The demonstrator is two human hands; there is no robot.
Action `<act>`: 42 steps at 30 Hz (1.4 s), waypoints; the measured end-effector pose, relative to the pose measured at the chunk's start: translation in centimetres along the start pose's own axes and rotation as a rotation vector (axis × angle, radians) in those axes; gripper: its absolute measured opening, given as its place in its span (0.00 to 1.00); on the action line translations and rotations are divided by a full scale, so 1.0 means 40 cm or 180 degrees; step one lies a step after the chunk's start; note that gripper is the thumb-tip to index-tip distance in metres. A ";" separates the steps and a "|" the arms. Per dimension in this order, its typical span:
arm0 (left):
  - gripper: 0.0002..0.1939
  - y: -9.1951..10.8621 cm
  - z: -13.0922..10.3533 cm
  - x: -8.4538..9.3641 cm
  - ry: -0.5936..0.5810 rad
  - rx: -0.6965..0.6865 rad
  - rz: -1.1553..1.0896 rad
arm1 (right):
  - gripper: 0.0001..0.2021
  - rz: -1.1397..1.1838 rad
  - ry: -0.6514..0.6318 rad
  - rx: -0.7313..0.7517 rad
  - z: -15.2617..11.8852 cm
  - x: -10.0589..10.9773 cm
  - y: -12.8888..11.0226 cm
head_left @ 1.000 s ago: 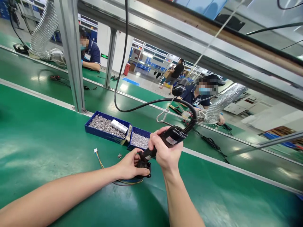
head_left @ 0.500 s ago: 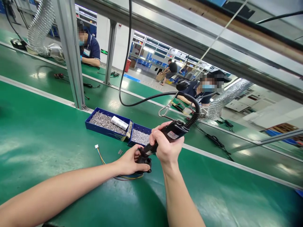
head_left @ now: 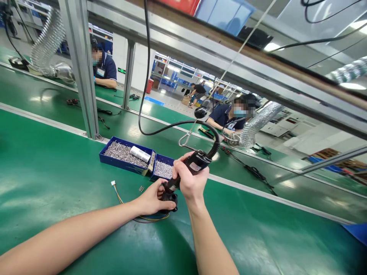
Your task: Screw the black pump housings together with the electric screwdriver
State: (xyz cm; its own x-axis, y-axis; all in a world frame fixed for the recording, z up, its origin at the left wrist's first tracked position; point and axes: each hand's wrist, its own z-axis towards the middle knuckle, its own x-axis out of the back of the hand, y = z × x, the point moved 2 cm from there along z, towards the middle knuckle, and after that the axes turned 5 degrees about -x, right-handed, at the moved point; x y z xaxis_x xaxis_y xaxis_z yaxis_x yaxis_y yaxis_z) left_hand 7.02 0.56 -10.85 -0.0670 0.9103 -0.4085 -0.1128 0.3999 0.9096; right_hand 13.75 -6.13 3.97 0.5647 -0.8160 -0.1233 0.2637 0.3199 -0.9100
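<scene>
Two screw trays [head_left: 126, 154] lie behind the loose screws [head_left: 141, 188].

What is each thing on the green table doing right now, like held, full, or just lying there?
Left hand: gripping the small black part.
Small black part: on the belt, held steady.
Right hand: closed around the electric screwdriver.
Electric screwdriver: tilted, tip down on the part.
Big blue tray: holding screws.
Small blue tray: holding screws.
White connector: lying loose.

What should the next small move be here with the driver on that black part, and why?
Probably keep the electric screwdriver pressed straight down and let it finish. The right hand grips it, with its tip on the small black part, which the left hand pins to the green belt. Whether the screw is seated cannot be seen. Spare screws fill the blue trays close behind.
</scene>
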 end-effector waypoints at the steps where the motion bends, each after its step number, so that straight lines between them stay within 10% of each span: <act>1: 0.39 -0.001 0.000 0.002 -0.0008 -0.0001 0.0006 | 0.08 -0.0002 -0.0018 -0.0022 0.000 0.005 -0.002; 9: 0.72 0.019 -0.018 0.010 -0.0747 -0.0011 0.0962 | 0.19 -0.0013 0.1168 0.0618 0.092 0.151 0.010; 17: 0.53 0.241 -0.079 -0.117 0.0268 -0.0143 0.1138 | 0.23 -0.0718 0.0877 0.0203 0.167 0.167 0.140; 25: 0.56 0.379 -0.128 -0.122 0.0509 -0.0337 0.1244 | 0.32 -0.1455 0.1172 0.0716 0.111 0.150 0.002; 32: 0.56 0.428 -0.131 -0.091 0.0506 -0.0448 0.1343 | 0.24 -0.1247 -0.0779 -0.0357 0.032 0.071 -0.104; 37: 0.57 0.436 -0.100 -0.062 0.0326 -0.0647 0.0575 | 0.26 -0.0944 -0.0874 -0.0387 0.020 0.059 -0.115; 42: 0.54 0.450 -0.065 -0.020 0.0945 -0.0799 0.0139 | 0.29 -0.1544 -0.1224 -0.0997 -0.023 0.025 -0.100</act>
State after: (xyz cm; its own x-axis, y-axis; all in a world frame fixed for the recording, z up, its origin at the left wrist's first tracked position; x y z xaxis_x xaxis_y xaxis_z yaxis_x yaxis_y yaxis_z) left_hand 2.46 6.75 5.63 -0.3569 0.8406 -0.4074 -0.3399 0.2894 0.8948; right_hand 12.56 -8.67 7.15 0.6924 -0.5847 0.4228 0.3507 -0.2393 -0.9054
